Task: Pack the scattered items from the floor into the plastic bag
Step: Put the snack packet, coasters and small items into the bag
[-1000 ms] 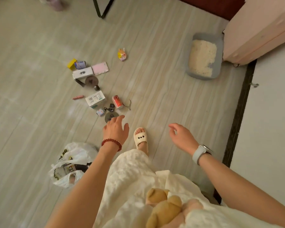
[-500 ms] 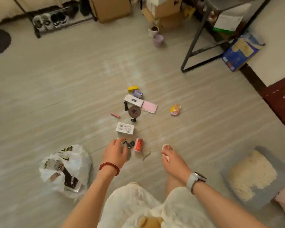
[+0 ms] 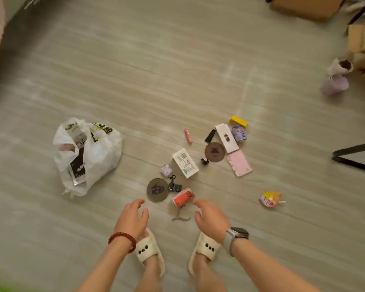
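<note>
Both hands are held low over the floor (image 3: 135, 81), empty: left hand (image 3: 132, 219) with fingers loosely spread, right hand (image 3: 211, 218) with fingers relaxed and slightly curled, nothing gripped by either. The white plastic bag (image 3: 101, 157) is seen well to the left of the left hand and further out, slumped on the floor with its mouth open; a black-and-white packet (image 3: 78, 163) and other packaging are seen inside, the rest of the contents cannot be made out. The scattered items are spread ahead of the hands and off to the right. Nearest, between the two hands' fingertips: a red can (image 3: 183, 197) on its side, a dark round disc (image 3: 157, 189) and a black key clip (image 3: 174, 185). Further ahead: a white printed box (image 3: 185, 162), a small pastel wrapper (image 3: 166, 170), a second round disc (image 3: 215, 152), a long white box (image 3: 227, 137), a pink card (image 3: 239, 162), a blue-white can (image 3: 239, 133), a yellow box (image 3: 238, 121), a red stick (image 3: 188, 135). A colourful pouch (image 3: 270, 199) is seen apart, right of the right hand.
</note>
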`<state>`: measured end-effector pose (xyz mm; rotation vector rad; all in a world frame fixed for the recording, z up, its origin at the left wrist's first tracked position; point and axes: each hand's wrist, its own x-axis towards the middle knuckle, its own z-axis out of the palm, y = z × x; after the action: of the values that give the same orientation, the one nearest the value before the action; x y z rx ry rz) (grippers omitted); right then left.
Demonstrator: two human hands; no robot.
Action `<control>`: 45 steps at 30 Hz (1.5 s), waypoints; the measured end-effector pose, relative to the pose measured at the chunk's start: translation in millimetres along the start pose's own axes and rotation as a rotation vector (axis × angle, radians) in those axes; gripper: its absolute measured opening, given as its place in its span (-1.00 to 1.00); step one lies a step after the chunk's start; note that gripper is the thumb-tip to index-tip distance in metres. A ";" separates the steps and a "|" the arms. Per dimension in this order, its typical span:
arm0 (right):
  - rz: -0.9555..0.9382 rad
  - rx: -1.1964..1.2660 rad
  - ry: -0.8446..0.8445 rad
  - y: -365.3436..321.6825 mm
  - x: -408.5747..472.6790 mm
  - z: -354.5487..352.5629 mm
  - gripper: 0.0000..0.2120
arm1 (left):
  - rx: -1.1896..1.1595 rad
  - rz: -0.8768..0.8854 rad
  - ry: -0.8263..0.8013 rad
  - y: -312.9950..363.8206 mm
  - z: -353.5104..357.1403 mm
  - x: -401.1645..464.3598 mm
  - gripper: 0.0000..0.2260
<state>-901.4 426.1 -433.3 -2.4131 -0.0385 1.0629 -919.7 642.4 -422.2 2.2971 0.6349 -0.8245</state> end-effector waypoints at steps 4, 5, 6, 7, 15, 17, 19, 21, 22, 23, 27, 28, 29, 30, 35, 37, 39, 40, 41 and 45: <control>-0.146 -0.223 -0.117 36.6 118.1 81.9 -0.66 | -0.025 -0.055 -0.044 -58.1 76.1 108.5 -0.71; -0.183 -0.285 -0.144 45.2 144.8 104.8 -0.65 | -0.018 -0.059 -0.054 -73.6 96.4 136.3 -0.72; -0.211 -0.335 -0.171 53.4 170.6 126.0 -0.65 | -0.009 -0.055 -0.061 -89.0 115.9 163.7 -0.71; -0.244 -0.380 -0.175 63.0 196.7 145.8 -0.64 | -0.001 -0.042 -0.059 -103.3 133.5 191.6 -0.71; -0.749 -1.005 -0.235 133.7 335.3 241.5 -0.47 | 0.303 0.138 0.117 -181.8 236.8 371.9 -0.35; -0.795 -1.038 -0.271 135.0 348.4 244.7 -0.38 | 0.447 0.167 0.154 -188.9 248.0 386.7 -0.23; -0.796 -1.049 -0.321 131.6 354.0 246.8 -0.35 | 0.444 0.197 0.197 -192.0 251.1 391.5 -0.19; -0.769 -1.022 -0.303 129.9 351.9 251.3 -0.37 | 0.374 0.209 0.203 -190.9 250.4 391.0 -0.23; -0.734 -1.000 -0.287 129.7 349.0 253.1 -0.39 | 0.331 0.203 0.189 -190.0 249.1 391.3 -0.28; -0.703 -0.975 -0.258 130.8 348.2 254.8 -0.39 | 0.288 0.207 0.175 -189.5 246.4 393.6 -0.37; -0.590 -0.791 -0.177 119.8 344.3 245.9 -0.30 | 0.103 0.276 0.171 -196.6 226.3 395.3 -0.75; -0.553 -0.719 -0.141 113.6 342.3 241.6 -0.29 | 0.101 0.293 0.161 -200.8 222.0 393.3 -0.79; -0.528 -0.644 -0.101 107.2 340.5 237.6 -0.28 | 0.128 0.306 0.131 -205.3 219.4 389.2 -0.81; -0.507 -0.578 -0.064 99.8 338.6 233.2 -0.27 | 0.164 0.317 0.086 -210.2 218.0 384.1 -0.82; -0.439 -0.438 0.047 55.0 332.3 216.1 -0.25 | -0.003 0.301 -0.007 -238.5 207.4 361.6 -0.85; -0.427 -0.372 0.079 38.4 333.2 216.1 -0.25 | -0.232 0.269 0.074 -247.0 190.0 356.1 -0.85; -0.431 -0.281 0.097 19.0 336.6 217.7 -0.25 | -0.475 0.265 0.197 -254.6 164.7 351.1 -0.86; -0.440 -0.238 0.102 7.8 338.7 219.0 -0.25 | -0.556 0.272 0.277 -258.9 148.7 347.6 -0.86; -0.460 -0.199 0.104 -4.8 340.9 220.6 -0.26 | -0.610 0.281 0.365 -264.3 131.1 344.2 -0.85; -0.588 -0.115 0.061 -69.3 349.1 228.3 -0.26 | -0.790 0.254 0.789 -293.5 59.7 332.4 -0.79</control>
<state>-806.6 661.9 -771.2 -2.3027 -0.7548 0.7245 -891.4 882.3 -798.9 1.8162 0.7825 0.4496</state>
